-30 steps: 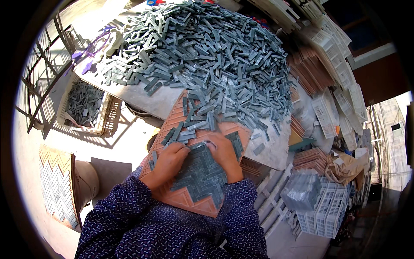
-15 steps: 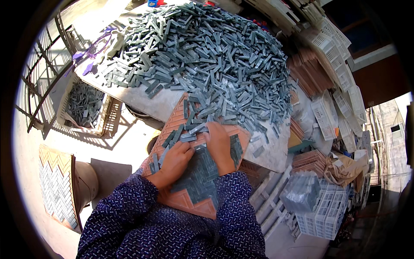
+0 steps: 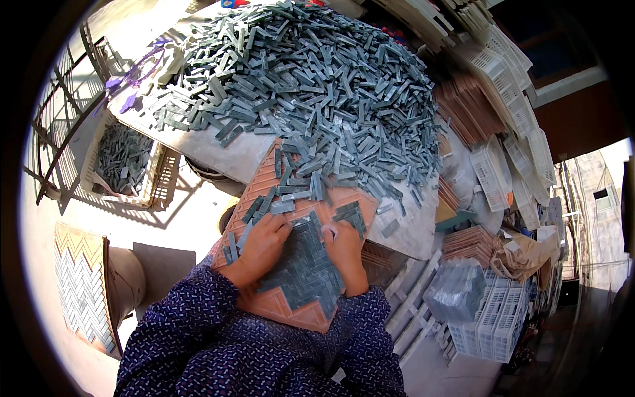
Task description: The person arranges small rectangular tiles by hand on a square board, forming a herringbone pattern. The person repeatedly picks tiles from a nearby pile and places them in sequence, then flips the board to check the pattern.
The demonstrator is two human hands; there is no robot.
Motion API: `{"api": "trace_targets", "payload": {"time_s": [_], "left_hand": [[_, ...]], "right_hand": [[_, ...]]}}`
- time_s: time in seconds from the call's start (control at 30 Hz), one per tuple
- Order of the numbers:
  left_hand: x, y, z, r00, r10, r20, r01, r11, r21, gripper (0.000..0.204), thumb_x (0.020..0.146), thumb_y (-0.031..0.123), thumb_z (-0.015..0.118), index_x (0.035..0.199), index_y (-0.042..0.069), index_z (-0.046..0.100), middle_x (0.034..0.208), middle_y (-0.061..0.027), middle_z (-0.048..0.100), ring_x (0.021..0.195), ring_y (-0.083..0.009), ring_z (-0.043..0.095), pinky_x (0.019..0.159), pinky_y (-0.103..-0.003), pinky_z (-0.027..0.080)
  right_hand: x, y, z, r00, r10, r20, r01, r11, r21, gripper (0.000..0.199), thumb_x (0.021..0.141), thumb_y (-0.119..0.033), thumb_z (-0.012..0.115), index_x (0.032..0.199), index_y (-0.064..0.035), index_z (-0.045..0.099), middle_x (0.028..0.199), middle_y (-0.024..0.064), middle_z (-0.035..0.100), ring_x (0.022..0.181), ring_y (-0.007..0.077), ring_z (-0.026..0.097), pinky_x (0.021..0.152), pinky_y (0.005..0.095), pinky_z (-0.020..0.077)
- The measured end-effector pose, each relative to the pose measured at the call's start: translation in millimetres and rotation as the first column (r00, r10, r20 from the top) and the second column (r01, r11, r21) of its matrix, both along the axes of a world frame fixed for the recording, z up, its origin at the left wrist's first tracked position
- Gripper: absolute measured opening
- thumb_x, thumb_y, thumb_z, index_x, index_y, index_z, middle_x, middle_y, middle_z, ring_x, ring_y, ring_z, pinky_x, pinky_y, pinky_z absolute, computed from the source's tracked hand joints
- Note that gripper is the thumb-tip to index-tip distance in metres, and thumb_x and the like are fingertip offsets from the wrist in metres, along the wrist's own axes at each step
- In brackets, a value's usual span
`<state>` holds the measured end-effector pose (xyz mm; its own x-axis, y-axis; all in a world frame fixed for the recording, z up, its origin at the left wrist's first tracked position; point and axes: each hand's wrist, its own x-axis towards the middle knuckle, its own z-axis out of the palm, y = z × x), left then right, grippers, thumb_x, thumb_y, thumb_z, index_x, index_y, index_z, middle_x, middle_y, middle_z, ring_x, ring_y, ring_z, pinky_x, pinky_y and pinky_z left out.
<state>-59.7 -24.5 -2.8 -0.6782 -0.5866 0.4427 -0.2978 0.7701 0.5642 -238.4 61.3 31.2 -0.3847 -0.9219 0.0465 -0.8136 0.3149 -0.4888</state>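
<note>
Two hands point(image 3: 266, 243) point(image 3: 345, 251) apart; tray's near edge point(image 3: 281, 312) bare

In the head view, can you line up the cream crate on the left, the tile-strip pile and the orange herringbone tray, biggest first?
1. Tile-strip pile
2. Orange herringbone tray
3. Cream crate
Only by looks: the crate is farther than the tray.

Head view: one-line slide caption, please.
Both hands over dark herringbone tiles in an orange tray, a loose tile heap beyond.

Grey-green strips point(image 3: 301, 264) — herringboned — partly fill the slanting, grooved orange tray point(image 3: 283, 308).
</note>
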Motion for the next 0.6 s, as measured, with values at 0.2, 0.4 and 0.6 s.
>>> {"api": "trace_targets", "payload": {"time_s": [0.2,0.4,0.6], "left_hand": [[0,0,0,1.0,0.004,-0.011,-0.004,1.0,-0.014,0.021,0.073,0.002,0.057,0.093,0.001,0.063,0.086,-0.0076,0.053,0.08,-0.0243,0.051,0.072,-0.031,0.044],[0,-1,1,1.0,-0.008,-0.018,0.008,1.0,-0.002,0.021,0.072,0.001,0.057,0.093,0.001,0.063,0.085,-0.0079,0.053,0.08,-0.0243,0.051,0.071,-0.031,0.044],[2,1,-2,1.0,-0.001,-0.026,0.001,1.0,0.0,0.022,0.072,0.001,0.057,0.093,0.001,0.063,0.086,-0.0078,0.053,0.08,-0.0239,0.051,0.071,-0.031,0.044]], "right_hand": [[5,-16,15,1.0,-0.002,0.028,0.001,1.0,0.024,0.016,0.08,-0.009,0.06,0.094,-0.0039,0.064,0.084,0.0198,0.06,0.077,0.0376,0.059,0.066,0.0434,0.0464],[-16,-31,4,0.969,0.241,0.044,-0.236,0.967,-0.099,0.024,0.079,-0.003,0.058,0.102,-0.004,0.062,0.088,0.0191,0.061,0.079,0.0362,0.059,0.069,0.041,0.0469],[-21,-26,7,0.958,0.273,0.085,-0.269,0.962,-0.057,0.022,0.078,-0.005,0.061,0.101,-0.0028,0.062,0.084,0.0172,0.062,0.075,0.0302,0.061,0.067,0.0357,0.0472]]}}
